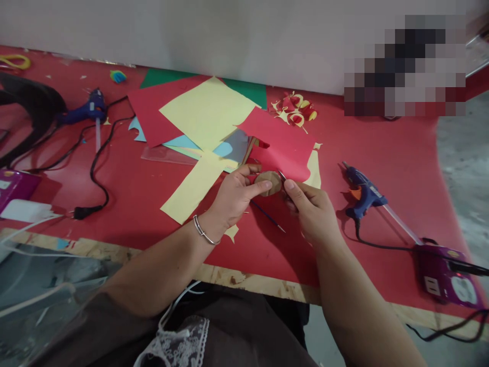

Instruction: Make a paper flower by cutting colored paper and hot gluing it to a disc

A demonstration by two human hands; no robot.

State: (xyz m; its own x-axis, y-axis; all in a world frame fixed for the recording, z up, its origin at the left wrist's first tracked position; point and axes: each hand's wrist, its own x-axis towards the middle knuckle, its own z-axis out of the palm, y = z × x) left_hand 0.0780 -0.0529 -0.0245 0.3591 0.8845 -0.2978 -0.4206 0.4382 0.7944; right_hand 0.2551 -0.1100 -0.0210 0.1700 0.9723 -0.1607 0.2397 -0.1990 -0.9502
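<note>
My left hand (235,196) pinches a small brown rolled paper piece (268,183) between thumb and fingers, just above the red table cover (126,188). My right hand (311,209) is closed around a thin dark stick-like tool (281,176) whose tip touches the brown piece. A thin dark rod (267,216) lies on the cover below the hands. Sheets of yellow paper (208,112) and red paper (280,145) lie just behind the hands.
A blue glue gun (362,193) lies right of my right hand, cabled to a purple power strip (446,278). Another blue glue gun (87,109) lies far left with a black cord. Red and yellow paper scraps (294,109) sit at the back.
</note>
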